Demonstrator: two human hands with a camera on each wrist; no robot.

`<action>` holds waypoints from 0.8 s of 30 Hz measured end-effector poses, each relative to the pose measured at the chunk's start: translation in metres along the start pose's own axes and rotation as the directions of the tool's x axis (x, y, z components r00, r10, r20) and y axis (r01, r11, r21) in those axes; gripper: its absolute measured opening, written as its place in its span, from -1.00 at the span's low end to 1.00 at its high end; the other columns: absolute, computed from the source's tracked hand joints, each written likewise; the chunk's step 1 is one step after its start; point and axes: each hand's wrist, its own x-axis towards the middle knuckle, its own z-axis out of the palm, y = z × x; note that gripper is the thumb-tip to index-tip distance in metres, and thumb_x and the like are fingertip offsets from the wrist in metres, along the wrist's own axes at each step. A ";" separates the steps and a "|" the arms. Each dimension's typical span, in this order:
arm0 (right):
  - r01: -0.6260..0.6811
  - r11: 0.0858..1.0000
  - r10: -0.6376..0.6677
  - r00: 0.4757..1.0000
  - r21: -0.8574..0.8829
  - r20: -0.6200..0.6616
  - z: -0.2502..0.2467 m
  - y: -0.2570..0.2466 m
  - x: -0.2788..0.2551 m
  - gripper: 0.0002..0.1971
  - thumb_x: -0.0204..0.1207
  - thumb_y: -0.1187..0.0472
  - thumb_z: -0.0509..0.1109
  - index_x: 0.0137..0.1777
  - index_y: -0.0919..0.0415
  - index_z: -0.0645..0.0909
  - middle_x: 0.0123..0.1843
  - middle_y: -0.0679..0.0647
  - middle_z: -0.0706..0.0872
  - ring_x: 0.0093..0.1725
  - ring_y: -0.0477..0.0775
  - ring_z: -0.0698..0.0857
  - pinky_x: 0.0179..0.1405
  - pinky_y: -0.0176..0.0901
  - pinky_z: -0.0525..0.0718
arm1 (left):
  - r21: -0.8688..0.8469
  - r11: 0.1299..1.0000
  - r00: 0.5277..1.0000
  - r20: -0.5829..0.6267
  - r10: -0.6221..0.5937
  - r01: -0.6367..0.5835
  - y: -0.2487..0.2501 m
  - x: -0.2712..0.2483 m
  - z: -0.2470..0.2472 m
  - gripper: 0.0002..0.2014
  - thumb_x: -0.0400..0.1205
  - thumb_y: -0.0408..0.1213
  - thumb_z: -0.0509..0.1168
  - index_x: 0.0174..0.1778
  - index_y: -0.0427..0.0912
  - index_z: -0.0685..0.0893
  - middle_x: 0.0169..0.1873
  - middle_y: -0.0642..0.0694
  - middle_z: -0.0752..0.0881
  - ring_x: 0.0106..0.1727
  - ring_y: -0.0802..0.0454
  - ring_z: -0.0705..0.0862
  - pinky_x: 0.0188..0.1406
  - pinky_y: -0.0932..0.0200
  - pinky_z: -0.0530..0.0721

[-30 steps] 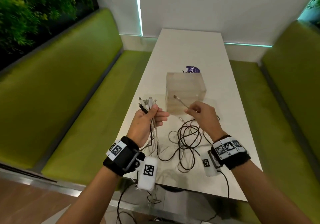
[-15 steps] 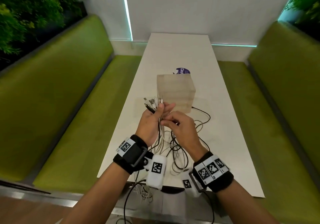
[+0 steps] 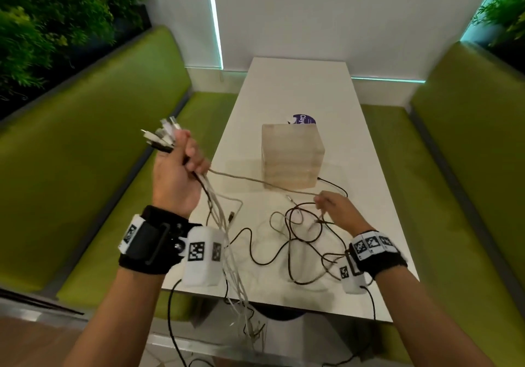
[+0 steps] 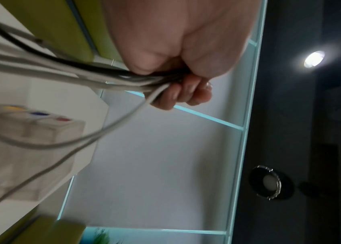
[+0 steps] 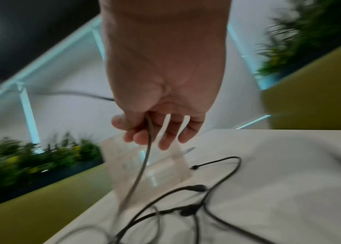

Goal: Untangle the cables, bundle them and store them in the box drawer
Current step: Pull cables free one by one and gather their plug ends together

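My left hand (image 3: 181, 165) is raised off the table's left edge and grips a bunch of white and black cables (image 4: 94, 77), with their plugs (image 3: 162, 136) sticking out above the fist. One grey cable (image 3: 255, 180) runs taut from that fist to my right hand (image 3: 326, 204), which pinches it (image 5: 148, 132) low over the table. Loose black cables (image 3: 301, 239) lie tangled on the white table (image 3: 298, 88) under the right hand. The translucent drawer box (image 3: 292, 156) stands just beyond, with its drawers closed.
Green benches (image 3: 85, 153) flank the table on both sides. A purple round label (image 3: 304, 119) lies behind the box. Several held cables hang down past the table's near edge (image 3: 244, 310). Plants (image 3: 42, 26) line the back left.
My hands, close together half a second ago, have pulled apart: the left rose to the left with the bunch, the right moved right and down, drawing one grey cable taut.
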 end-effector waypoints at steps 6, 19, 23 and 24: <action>-0.061 0.963 0.084 0.993 0.263 -0.078 -0.018 -0.019 0.002 -0.62 0.70 0.04 0.15 -0.29 0.20 0.55 -0.42 0.11 0.55 -0.42 0.03 0.50 -0.25 -0.16 0.52 | 0.167 0.985 0.996 -0.076 -0.037 0.049 -0.019 0.006 -0.017 -0.76 0.75 -0.16 0.11 -0.19 -0.15 0.53 -0.59 0.10 0.40 -0.59 0.21 0.24 -0.60 0.32 0.22; 0.337 0.930 -0.306 0.931 -0.147 0.198 -0.008 -0.117 -0.019 -0.80 0.70 0.25 0.06 -0.12 0.07 0.45 -0.19 -0.01 0.65 -0.19 0.17 0.67 -0.13 0.08 0.64 | 0.595 0.790 0.945 0.148 -0.290 0.149 -0.119 -0.022 0.010 -0.82 0.68 -0.22 0.30 -0.17 -0.26 0.61 -0.46 -0.03 0.57 -0.56 0.15 0.29 -0.63 0.33 0.30; 0.345 0.904 -0.262 0.913 -0.251 0.311 -0.017 -0.122 -0.017 -0.80 0.65 0.28 0.10 -0.10 0.24 0.55 -0.11 0.18 0.72 -0.12 0.25 0.68 -0.03 0.19 0.64 | 0.569 0.807 0.942 0.158 -0.295 0.157 -0.117 -0.023 0.007 -0.81 0.67 -0.26 0.31 0.15 -0.22 0.68 -0.44 -0.10 0.59 -0.55 0.14 0.28 -0.63 0.31 0.29; 0.349 0.903 -0.257 0.906 -0.252 0.335 -0.020 -0.122 -0.016 -0.79 0.65 0.27 0.10 -0.08 0.26 0.56 -0.09 0.20 0.72 -0.10 0.25 0.67 0.00 0.18 0.64 | 0.578 0.804 0.944 0.168 -0.285 0.140 -0.117 -0.021 0.006 -0.78 0.67 -0.26 0.31 0.19 -0.22 0.68 -0.43 -0.13 0.61 -0.54 0.12 0.28 -0.63 0.30 0.29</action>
